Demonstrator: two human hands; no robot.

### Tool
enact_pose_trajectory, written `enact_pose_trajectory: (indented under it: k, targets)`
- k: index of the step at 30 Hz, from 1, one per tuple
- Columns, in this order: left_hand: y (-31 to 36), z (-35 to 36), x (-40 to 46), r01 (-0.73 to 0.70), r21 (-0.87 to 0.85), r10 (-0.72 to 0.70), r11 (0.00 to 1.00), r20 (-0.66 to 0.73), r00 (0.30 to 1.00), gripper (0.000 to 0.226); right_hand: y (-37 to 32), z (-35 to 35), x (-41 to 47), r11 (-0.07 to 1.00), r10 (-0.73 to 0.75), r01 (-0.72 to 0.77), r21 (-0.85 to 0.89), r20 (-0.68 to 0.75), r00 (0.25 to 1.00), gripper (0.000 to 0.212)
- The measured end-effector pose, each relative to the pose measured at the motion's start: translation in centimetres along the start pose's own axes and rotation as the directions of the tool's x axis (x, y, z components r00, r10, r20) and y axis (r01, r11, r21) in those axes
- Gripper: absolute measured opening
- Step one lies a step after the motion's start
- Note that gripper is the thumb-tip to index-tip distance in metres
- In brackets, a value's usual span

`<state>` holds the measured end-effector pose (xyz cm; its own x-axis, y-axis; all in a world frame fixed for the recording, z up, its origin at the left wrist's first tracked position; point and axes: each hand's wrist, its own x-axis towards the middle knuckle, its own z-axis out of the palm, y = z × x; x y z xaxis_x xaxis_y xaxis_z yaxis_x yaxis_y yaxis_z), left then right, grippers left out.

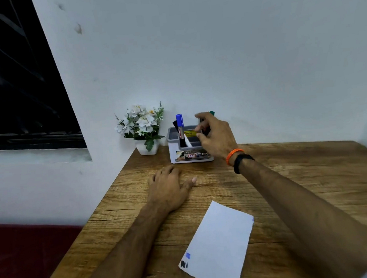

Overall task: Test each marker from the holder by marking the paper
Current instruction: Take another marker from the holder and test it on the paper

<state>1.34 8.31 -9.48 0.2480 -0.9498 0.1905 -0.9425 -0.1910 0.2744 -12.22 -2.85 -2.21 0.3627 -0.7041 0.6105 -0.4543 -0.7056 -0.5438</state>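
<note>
Blue marker [179, 126] upright in holder [190, 153]

The right hand [214, 134] covers the holder's [179, 155] three o'clock end and all but the green tip of a marker [212, 113]; whether the fingers grip it cannot be told. The holder's front label is too blurred to read. The paper's [220, 246] six o'clock corner runs off the frame's bottom edge.
</note>
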Motion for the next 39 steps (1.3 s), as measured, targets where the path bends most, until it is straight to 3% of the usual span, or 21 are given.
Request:
enact_pose_trajectory:
  k: [7, 21, 27, 34, 39]
  targets:
    - [1.5, -0.3, 0.2, 0.002, -0.003, -0.002, 1.000, 0.023, 1.000, 0.063, 1.0, -1.9, -1.6, 0.997, 0.071, -0.071, 0.007, -0.063, 0.996, 0.028]
    - [2.9, 1.7, 1.2, -0.073, -0.040, 0.071, 0.997, -0.041, 0.997, 0.055, 2.0, -2.6, -0.2, 0.978, 0.192, -0.204, -0.050, -0.182, 0.964, 0.039]
    - [2.8, 1.8, 1.4, -0.069, -0.038, 0.068, 0.997, -0.029, 0.997, 0.058, 1.5, -1.6, 0.5, 0.940, 0.291, -0.312, -0.135, -0.152, 0.944, 0.029]
    - [2.9, 1.5, 1.1, -0.068, -0.044, 0.067, 0.997, -0.027, 0.997, 0.056, 0.3, -3.3, 1.2, 0.938, 0.343, -0.344, 0.044, -0.263, 0.902, 0.012]
    - [2.9, 1.4, 0.9, -0.061, -0.041, 0.061, 0.997, -0.008, 0.998, 0.058, 0.3, -3.2, 1.0, 0.925, 0.346, -0.366, -0.103, -0.175, 0.922, 0.031]
